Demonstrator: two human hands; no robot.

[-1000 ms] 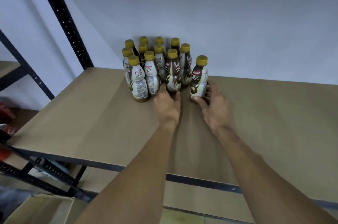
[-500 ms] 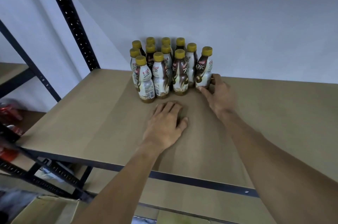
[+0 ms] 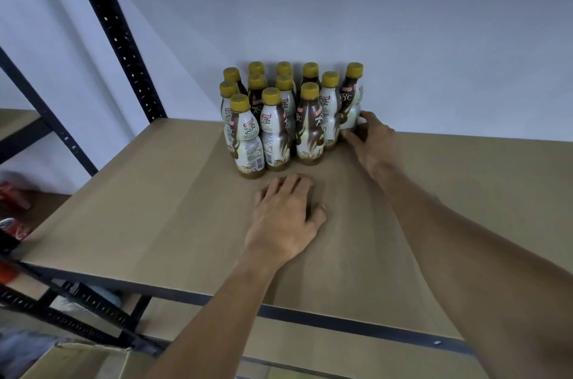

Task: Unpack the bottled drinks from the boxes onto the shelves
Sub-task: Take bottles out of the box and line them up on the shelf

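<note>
At the back of the brown shelf [image 3: 155, 208], against the pale wall [image 3: 403, 22], the yellow-capped bottled drinks [image 3: 276, 130] stand upright in a tight cluster. My right grip [image 3: 372, 143] is clamped low on the rightmost bottle [image 3: 352, 99], thumb in front and fingers curled behind it, at the cluster's back right corner. My left grip [image 3: 285, 217] lies flat on the shelf just in front of the front row, fingers straight and holding nothing, while a red can [image 3: 15, 228] shows at the far left beyond the black upright [image 3: 114, 28] and a cardboard box [image 3: 77, 360] sits below.
</note>
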